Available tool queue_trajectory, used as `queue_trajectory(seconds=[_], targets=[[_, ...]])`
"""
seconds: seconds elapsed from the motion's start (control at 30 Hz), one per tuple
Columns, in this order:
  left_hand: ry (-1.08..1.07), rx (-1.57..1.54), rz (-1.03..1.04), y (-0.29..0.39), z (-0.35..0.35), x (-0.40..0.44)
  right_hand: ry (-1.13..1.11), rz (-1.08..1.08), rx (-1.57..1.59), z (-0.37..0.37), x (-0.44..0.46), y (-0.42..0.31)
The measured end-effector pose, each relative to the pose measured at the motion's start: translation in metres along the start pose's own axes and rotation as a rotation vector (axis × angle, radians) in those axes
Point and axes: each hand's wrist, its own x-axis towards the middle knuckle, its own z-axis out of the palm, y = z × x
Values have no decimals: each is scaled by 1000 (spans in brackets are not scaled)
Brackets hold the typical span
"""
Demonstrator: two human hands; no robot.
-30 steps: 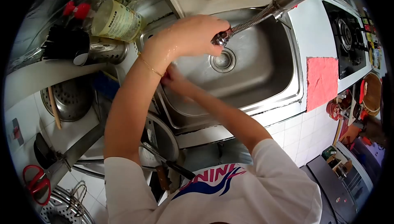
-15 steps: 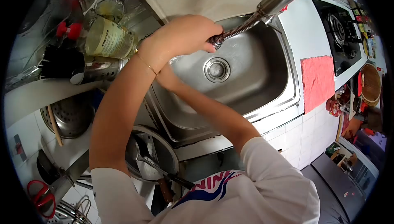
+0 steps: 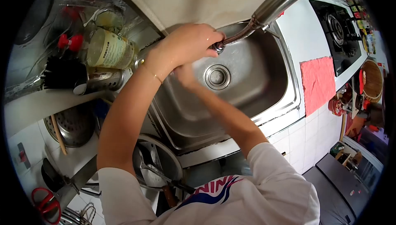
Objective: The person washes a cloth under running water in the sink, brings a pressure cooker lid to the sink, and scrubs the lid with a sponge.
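My left hand (image 3: 194,41), with a thin bracelet at the wrist, is closed around the head of a metal hose (image 3: 241,34) over the back left part of the steel sink (image 3: 247,89). The hose runs out of a thick metal tap pipe (image 3: 284,0). Below my left wrist, my right hand (image 3: 184,76) reaches across to the sink's left side. Its fingers are hidden behind the left wrist and forearm, so what they touch cannot be seen. The round drain (image 3: 217,77) lies to the right of both hands.
A labelled plastic jar (image 3: 109,50) and a metal utensil holder (image 3: 105,79) stand left of the sink. Below them are a pan with utensils (image 3: 173,163) and red scissors (image 3: 46,205). A pink cloth (image 3: 317,85) and a gas stove (image 3: 336,31) are at right.
The view has shifted, so the sink and counter appear farther left. My left hand remains closed on the hose head. My right hand has shifted slightly beneath the left wrist.
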Motion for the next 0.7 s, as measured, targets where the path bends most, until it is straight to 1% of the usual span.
queue_trajectory(seconds=[0.03,0.07,0.1,0.17,0.23,0.27,0.3,0.33,0.37,0.43,0.47,0.5,0.57,0.6,0.67,0.7], targets=[[19,32,-21,1,1,-1,-36,-128,-243,8,-3,-9],[34,59,-39,3,3,-3,-25,-119,-249,2,0,-15],[47,69,-49,5,2,-4,-20,46,-167,-10,7,-25],[84,50,-17,3,3,-6,10,129,-33,-43,23,-2],[123,30,10,2,5,-7,126,46,44,-89,57,21],[162,19,1,2,7,-6,218,38,69,-110,73,12],[201,8,-9,2,8,-5,313,7,22,-130,86,22],[202,8,-6,3,8,-6,403,-23,-21,-138,95,22],[214,-4,-6,4,7,-8,403,-26,-20,-137,96,23],[221,-18,-2,5,7,-8,436,-17,-104,-123,90,-4],[216,-23,5,3,7,-6,198,105,-63,-111,73,1],[211,-31,8,3,8,-5,120,-24,-151,-89,55,7],[222,-54,2,3,11,-3,10,-114,-249,-60,44,-14],[231,-77,-11,4,12,-3,8,-112,-247,-65,47,-15],[235,-108,-10,4,16,-4,88,21,-75,-88,57,-13],[246,-137,-10,3,16,-3,233,29,-154,-108,70,12]])
